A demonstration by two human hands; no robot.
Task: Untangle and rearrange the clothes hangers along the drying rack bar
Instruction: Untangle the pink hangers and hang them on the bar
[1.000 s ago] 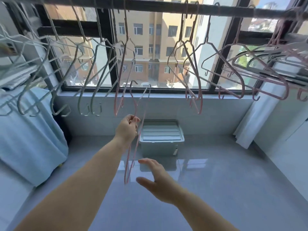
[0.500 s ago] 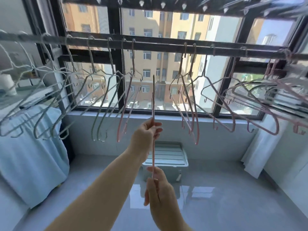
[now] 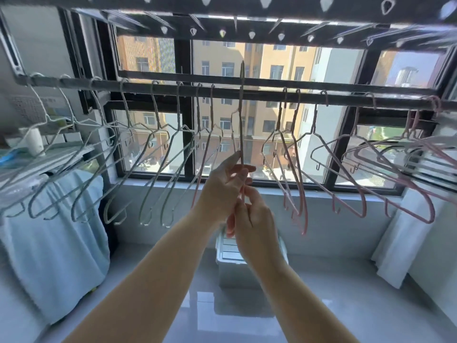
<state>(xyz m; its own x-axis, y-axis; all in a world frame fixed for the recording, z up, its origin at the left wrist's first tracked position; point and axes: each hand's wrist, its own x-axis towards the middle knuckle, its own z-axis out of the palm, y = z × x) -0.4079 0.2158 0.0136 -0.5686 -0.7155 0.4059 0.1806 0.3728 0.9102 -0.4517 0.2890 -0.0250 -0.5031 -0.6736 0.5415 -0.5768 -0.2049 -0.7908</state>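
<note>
Both bare forearms reach up and forward from the bottom of the view and meet near the middle. The left hand (image 3: 223, 186) is the higher one, its thumb and fingers pinched together with the fingertips pointing right. The right hand (image 3: 254, 224) sits just below and touching it, back toward the camera, fingers curled upward and closed against the left hand's fingers.
</note>
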